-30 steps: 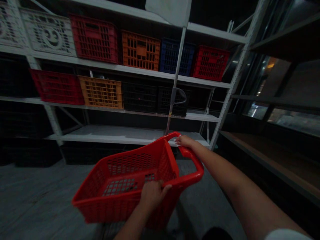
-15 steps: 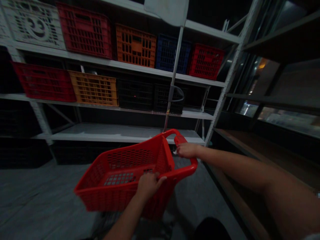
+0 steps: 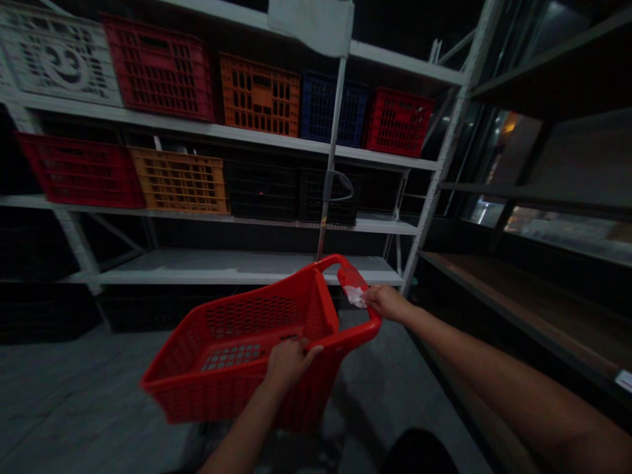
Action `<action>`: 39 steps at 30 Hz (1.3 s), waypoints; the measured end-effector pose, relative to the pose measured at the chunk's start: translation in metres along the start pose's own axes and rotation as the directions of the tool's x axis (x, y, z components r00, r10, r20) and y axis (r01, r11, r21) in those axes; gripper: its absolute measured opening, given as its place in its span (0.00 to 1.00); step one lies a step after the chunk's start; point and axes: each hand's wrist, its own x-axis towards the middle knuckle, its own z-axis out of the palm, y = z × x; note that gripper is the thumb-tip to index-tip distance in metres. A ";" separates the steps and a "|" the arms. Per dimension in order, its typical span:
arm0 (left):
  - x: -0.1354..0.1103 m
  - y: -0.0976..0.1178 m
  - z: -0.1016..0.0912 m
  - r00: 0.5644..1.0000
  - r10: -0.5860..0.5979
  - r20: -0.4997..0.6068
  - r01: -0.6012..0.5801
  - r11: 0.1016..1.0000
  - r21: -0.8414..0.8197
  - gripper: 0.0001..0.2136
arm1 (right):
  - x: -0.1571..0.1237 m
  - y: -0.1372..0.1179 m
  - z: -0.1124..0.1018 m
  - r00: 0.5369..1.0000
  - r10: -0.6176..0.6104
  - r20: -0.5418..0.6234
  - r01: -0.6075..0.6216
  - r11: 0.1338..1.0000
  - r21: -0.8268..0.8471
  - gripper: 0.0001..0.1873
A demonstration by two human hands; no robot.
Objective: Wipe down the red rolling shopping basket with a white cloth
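Observation:
A red plastic shopping cart (image 3: 237, 388) stands in front of me, its perforated basket pointing left and its handle on the right. My left hand (image 3: 290, 361) is wrapped over the near side rim of the basket, close to the handle end. At the handle (image 3: 374, 324), my right hand (image 3: 388, 303) pinches a crumpled white tissue (image 3: 355, 296). The tissue lies against the handle bar, below its broader red panel. Some of my right fingers are hidden behind the hand.
A white metal rack (image 3: 257, 262) behind the cart bears red, orange, yellow, blue, white and black crates, such as an orange crate (image 3: 260, 95). A grey pole (image 3: 332, 158) with a white sign rises behind the handle. Dark wooden shelves (image 3: 523, 303) line the right.
My right hand has slid along the handle toward its near end, and more of the white tissue now shows. My left hand keeps its hold on the rim. The view has shifted slightly.

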 end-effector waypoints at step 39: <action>-0.032 0.026 -0.066 0.979 -0.174 -0.111 0.183 0.980 0.078 0.30 | 0.021 -0.169 0.121 0.461 0.836 -0.297 0.203 0.227 0.953 0.10</action>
